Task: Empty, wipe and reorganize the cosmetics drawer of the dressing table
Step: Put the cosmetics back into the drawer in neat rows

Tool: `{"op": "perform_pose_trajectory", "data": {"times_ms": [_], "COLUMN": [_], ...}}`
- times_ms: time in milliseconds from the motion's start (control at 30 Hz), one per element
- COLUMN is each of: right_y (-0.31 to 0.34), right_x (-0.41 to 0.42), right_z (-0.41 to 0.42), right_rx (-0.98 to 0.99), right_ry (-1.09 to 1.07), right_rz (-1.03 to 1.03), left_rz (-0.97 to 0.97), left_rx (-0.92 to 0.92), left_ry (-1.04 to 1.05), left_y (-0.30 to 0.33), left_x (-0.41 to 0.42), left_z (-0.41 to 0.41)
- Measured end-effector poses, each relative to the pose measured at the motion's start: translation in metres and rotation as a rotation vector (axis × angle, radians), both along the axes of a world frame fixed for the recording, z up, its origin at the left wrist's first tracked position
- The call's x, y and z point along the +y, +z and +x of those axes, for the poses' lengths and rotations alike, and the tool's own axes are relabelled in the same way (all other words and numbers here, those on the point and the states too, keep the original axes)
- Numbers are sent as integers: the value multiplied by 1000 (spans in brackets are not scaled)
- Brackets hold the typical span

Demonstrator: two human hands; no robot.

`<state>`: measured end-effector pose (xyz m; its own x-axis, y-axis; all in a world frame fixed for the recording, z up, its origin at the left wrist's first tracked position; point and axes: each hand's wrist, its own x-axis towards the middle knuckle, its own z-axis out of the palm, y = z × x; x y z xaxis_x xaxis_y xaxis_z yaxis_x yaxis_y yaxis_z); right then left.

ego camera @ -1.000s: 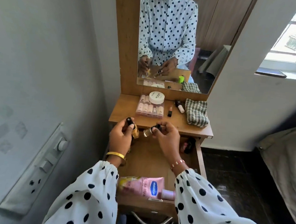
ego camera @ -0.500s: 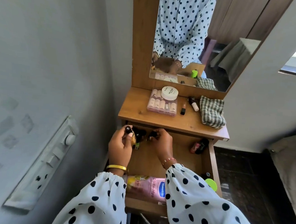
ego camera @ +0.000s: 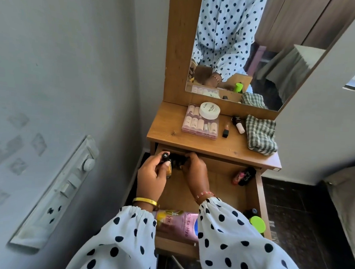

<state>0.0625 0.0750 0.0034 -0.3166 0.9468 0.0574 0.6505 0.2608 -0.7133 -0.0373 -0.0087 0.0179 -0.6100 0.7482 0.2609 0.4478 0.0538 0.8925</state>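
Note:
The wooden drawer (ego camera: 252, 194) of the dressing table stands pulled out. My left hand (ego camera: 151, 176) grips a small yellow bottle with a black cap (ego camera: 167, 162) at the drawer's far left corner. My right hand (ego camera: 193, 169) reaches into the same corner, its fingers closed around small dark items (ego camera: 178, 161) I cannot make out. A pink lotion tube (ego camera: 178, 224) lies at the drawer's near end. A dark pink-labelled bottle (ego camera: 244, 176) lies at the far right, and a green-lidded jar (ego camera: 257, 223) sits at the near right.
On the tabletop (ego camera: 166, 131) are a pink case of small bottles (ego camera: 200, 125) with a white round jar (ego camera: 209, 110) on it, a lipstick (ego camera: 226, 130), a small white tube (ego camera: 238, 124) and a folded checked cloth (ego camera: 260, 135). A switch panel (ego camera: 63, 189) is on the left wall. A mirror (ego camera: 283, 47) rises behind.
Both hands have gone down from tabletop height into the drawer's far left corner, the left one still with the yellow bottle. The camera has shifted left and closer.

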Motion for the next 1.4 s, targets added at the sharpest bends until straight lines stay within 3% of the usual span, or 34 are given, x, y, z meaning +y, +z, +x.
{"op": "perform_pose_trajectory", "data": {"times_ms": [100,300,467,633,900,1100,1400], "right_y": [10,50,57,53,31,19,11], "right_x": [-5,-33,-43,-41,-15,-5,-6], "right_z": [8,18,23,26,27,16,-3], "right_rx": [53,370,142,96,2,-70,-41], "right_ry": [-10,71,225,207,70,88,124], "right_rz": [57,-20,55,133,89,53,22], "left_rz": [-3,-24,-100,-148,-46,18,-54], "left_rx": [30,50,143,175,121,0,-109], "left_ry": [-12,-170,-256,-313,27,90,53], "left_y": [1,6,6,7,2,1,2], "left_x": [-1,-4,-7,-8,-1,2,2], "left_z": [1,4,7,11,4,-1,1]}}
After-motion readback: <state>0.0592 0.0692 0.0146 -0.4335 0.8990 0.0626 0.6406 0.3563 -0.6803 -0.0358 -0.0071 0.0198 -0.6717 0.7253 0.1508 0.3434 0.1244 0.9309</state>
